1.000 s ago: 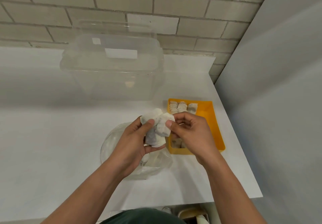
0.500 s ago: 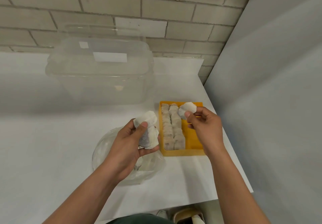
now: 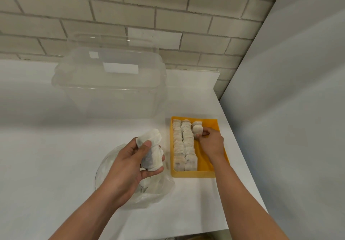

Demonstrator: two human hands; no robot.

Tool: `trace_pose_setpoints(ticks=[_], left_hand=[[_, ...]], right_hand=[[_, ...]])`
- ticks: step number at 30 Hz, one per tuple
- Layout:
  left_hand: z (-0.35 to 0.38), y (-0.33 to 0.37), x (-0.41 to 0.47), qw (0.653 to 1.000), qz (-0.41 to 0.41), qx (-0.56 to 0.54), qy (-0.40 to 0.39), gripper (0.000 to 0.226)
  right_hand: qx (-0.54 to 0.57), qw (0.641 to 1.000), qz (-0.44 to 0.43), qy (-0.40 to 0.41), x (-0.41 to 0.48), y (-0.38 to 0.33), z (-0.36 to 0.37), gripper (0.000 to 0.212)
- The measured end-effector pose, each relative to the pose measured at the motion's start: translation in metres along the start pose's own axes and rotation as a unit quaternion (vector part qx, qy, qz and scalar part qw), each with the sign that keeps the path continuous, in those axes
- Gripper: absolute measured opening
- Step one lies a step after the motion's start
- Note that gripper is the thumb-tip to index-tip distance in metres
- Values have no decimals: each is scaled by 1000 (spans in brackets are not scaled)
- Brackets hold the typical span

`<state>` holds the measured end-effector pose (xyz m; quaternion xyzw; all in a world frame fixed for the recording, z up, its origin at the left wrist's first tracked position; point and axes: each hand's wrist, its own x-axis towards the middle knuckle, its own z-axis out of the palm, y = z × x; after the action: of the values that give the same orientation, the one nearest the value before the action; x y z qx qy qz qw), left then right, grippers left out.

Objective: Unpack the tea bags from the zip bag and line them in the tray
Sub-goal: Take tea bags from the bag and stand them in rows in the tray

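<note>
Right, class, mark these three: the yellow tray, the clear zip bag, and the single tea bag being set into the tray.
yellow tray (image 3: pixel 194 174), head view, on its near outer wall.
zip bag (image 3: pixel 162 187), head view, on its crumpled plastic nearest the tray.
single tea bag (image 3: pixel 197 129), head view, on its front face.

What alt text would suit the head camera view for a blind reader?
A person's right hand pinches a white paper tea bag at the far end of a yellow plastic tray, beside two full rows. The left hand grips a bunch of tea bags above a clear plastic zip bag on the white counter.
</note>
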<state>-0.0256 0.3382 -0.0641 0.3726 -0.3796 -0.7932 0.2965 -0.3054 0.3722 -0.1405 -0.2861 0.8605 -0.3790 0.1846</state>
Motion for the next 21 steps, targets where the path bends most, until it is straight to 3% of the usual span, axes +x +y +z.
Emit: trace_pose_setpoints(ticks=[2,6,11,21], left_hand=[[0,0,0,1000,1,2,1,27],[1,-1,2,1000,-1,8,6,27],[1,-1,3,1000,-5,12,5,29],[0,0,2,1000,-4,12,-3,28]], right_hand=[[6,1000,14,-9,0,2,2,36],[-26,1000,8,-12,7,5,7,11],[-61,998,-14,11,13,5,14,24],[-172,984,-43,-10,23,14,23,26]])
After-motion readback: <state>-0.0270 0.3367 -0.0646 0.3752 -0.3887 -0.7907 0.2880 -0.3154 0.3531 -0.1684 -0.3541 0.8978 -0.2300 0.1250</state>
